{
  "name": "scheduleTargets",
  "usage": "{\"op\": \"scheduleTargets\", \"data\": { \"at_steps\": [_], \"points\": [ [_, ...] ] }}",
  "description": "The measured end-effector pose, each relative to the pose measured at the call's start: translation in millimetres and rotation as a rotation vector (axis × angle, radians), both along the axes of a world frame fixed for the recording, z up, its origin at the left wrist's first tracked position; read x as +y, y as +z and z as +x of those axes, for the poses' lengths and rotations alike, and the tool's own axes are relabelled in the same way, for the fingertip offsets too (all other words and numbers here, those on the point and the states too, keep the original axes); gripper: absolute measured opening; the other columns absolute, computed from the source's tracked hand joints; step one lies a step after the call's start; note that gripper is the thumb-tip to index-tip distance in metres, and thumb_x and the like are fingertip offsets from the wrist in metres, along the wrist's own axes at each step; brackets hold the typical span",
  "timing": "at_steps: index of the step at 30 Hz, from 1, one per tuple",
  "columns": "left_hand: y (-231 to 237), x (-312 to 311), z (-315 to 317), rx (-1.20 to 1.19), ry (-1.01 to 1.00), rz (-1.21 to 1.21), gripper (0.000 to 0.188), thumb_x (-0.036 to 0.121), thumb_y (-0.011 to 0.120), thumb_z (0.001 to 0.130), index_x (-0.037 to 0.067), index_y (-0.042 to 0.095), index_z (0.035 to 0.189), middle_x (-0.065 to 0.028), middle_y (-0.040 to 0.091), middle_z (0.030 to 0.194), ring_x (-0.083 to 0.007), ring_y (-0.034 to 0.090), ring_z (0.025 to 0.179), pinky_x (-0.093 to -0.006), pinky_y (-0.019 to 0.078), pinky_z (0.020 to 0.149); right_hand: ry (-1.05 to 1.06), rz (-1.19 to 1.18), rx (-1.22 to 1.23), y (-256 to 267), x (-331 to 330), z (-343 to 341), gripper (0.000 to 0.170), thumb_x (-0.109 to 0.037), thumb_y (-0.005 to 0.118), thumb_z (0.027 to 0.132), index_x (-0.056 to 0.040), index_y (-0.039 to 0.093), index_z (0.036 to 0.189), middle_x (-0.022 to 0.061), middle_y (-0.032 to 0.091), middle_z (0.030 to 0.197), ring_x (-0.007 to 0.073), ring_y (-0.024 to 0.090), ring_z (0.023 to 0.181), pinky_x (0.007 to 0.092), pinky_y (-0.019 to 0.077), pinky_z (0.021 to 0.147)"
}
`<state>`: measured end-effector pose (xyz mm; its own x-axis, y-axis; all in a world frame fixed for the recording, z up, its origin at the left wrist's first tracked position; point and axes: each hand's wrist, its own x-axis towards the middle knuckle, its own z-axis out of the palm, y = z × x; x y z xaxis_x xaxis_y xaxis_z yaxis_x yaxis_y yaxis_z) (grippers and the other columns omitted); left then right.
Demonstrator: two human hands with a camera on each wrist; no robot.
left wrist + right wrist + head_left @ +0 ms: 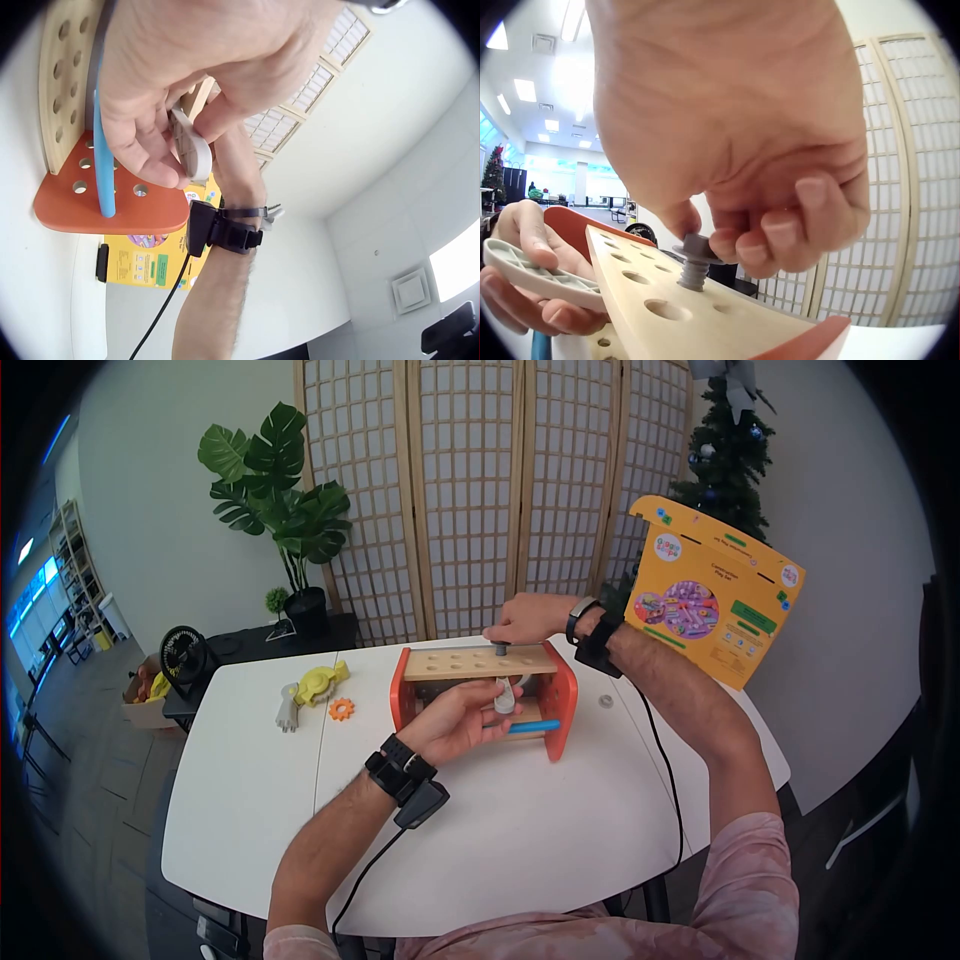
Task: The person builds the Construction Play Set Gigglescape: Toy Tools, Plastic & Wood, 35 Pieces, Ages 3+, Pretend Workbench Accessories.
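Note:
A toy workbench [484, 661] stands on the table, with a pale wooden top full of holes and orange side panels [112, 202]. My right hand [527, 622] is above its top and pinches the head of a grey toy screw [694, 264] between thumb and fingers. The ribbed shank stands upright at a hole in the board. In front of the bench, my left hand [462, 722] grips a light grey flat plastic piece [544, 279], rounded at the end and ribbed on one face. Just below it, a blue rod [535, 726] runs to the right side panel.
On the white table [420, 870] to the left lie a yellow toy tool [320, 684], a grey toy piece [287, 708] and an orange gear [342, 709]. A small grey ring [606, 701] lies right of the bench. Behind it stands a yellow box [740, 585]. Cables trail from both wrists.

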<state>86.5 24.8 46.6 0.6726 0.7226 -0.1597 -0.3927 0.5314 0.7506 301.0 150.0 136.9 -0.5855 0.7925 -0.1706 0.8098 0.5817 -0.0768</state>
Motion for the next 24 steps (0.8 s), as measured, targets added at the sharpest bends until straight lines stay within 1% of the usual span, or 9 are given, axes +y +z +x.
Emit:
{"op": "scheduleTargets", "data": {
  "at_steps": [4, 7, 9, 12, 16, 18, 19, 21, 24],
  "points": [
    [-2.9, 1.9, -1.2, -0.009, -0.001, 0.003, 0.032, 0.015, 0.055, 0.117, 0.004, 0.055, 0.147, -0.0090, 0.068, 0.138, -0.0203, 0.068, 0.118, -0.0347, 0.0616, 0.092, -0.086, 0.003, -0.017, 3.5, -7.5, -3.6, 0.073, -0.066, 0.048, 0.109, -0.0026, 0.085, 0.109, 0.0248, 0.081, 0.104, 0.0434, 0.075, 0.100, 0.0528, 0.0567, 0.093],
    [-0.8, 0.3, -1.1, -0.007, 0.004, -0.006, 0.032, 0.015, 0.055, 0.117, 0.004, 0.055, 0.147, -0.0092, 0.067, 0.138, -0.0203, 0.068, 0.118, -0.0349, 0.0617, 0.092, -0.032, 0.005, 0.076, 3.0, -8.0, -0.6, 0.075, -0.067, 0.047, 0.110, -0.0022, 0.084, 0.113, 0.0246, 0.081, 0.105, 0.0426, 0.075, 0.101, 0.0522, 0.0562, 0.093],
    [-1.2, 0.8, -0.2, -0.007, 0.001, -0.002, 0.032, 0.015, 0.055, 0.117, 0.004, 0.055, 0.147, -0.0092, 0.067, 0.139, -0.0203, 0.068, 0.118, -0.0349, 0.0617, 0.092, -0.058, -0.101, -0.074, 9.6, -9.7, -3.0, 0.075, -0.068, 0.046, 0.110, -0.0029, 0.081, 0.122, 0.0243, 0.080, 0.113, 0.0403, 0.075, 0.105, 0.0510, 0.0555, 0.095],
    [-2.7, 2.5, -0.7, -0.006, -0.002, 0.000, 0.032, 0.015, 0.055, 0.117, 0.004, 0.054, 0.147, -0.0093, 0.067, 0.139, -0.0204, 0.068, 0.119, -0.0351, 0.0618, 0.092, -0.021, -0.006, 0.024, -3.2, -0.1, 3.6, 0.077, -0.069, 0.045, 0.110, -0.0015, 0.080, 0.123, 0.0249, 0.080, 0.113, 0.0395, 0.074, 0.103, 0.0511, 0.0549, 0.093],
    [-2.4, 1.7, -0.5, -0.010, -0.004, 0.002, 0.033, 0.015, 0.055, 0.118, 0.004, 0.054, 0.148, -0.0092, 0.068, 0.139, -0.0205, 0.069, 0.119, -0.0352, 0.0622, 0.092, -0.009, -0.067, 0.099, -2.7, -0.8, 4.5, 0.077, -0.069, 0.046, 0.110, -0.0009, 0.081, 0.121, 0.0256, 0.080, 0.111, 0.0406, 0.074, 0.102, 0.0514, 0.0555, 0.092],
    [-4.2, 3.0, -0.4, -0.012, -0.007, 0.007, 0.033, 0.015, 0.055, 0.118, 0.004, 0.054, 0.148, -0.0092, 0.068, 0.139, -0.0204, 0.069, 0.119, -0.0351, 0.0622, 0.092, -0.091, -0.094, -0.076, 7.4, -6.7, -1.3, 0.076, -0.068, 0.046, 0.110, -0.0002, 0.081, 0.118, 0.0251, 0.080, 0.109, 0.0405, 0.074, 0.101, 0.0513, 0.0559, 0.091],
    [-4.2, 3.4, -0.5, -0.015, -0.012, 0.013, 0.033, 0.015, 0.055, 0.118, 0.004, 0.054, 0.149, -0.0092, 0.068, 0.139, -0.0204, 0.069, 0.118, -0.0351, 0.0623, 0.092, -0.091, -0.094, -0.075, 6.1, -5.7, -0.1, 0.076, -0.068, 0.046, 0.110, -0.0002, 0.081, 0.118, 0.0251, 0.080, 0.109, 0.0405, 0.074, 0.101, 0.0513, 0.0559, 0.091],
    [-3.3, 3.0, -0.8, -0.009, -0.007, 0.009, 0.033, 0.015, 0.055, 0.118, 0.004, 0.054, 0.149, -0.0092, 0.068, 0.139, -0.0204, 0.069, 0.118, -0.0350, 0.0623, 0.092, -0.005, -0.014, 0.043, 2.7, -4.5, 2.7, 0.076, -0.066, 0.046, 0.110, 0.0004, 0.081, 0.117, 0.0242, 0.080, 0.105, 0.0398, 0.074, 0.096, 0.0513, 0.0562, 0.090],
    [-3.6, 3.0, 0.0, -0.009, -0.003, -0.001, 0.033, 0.015, 0.055, 0.117, 0.004, 0.054, 0.149, -0.0091, 0.068, 0.139, -0.0204, 0.069, 0.118, -0.0351, 0.0622, 0.092, -0.033, -0.062, 0.069, -2.1, -7.0, 1.6, 0.075, -0.065, 0.046, 0.110, 0.0018, 0.081, 0.113, 0.0254, 0.080, 0.102, 0.0420, 0.075, 0.096, 0.0509, 0.0567, 0.090]
  ]
}}
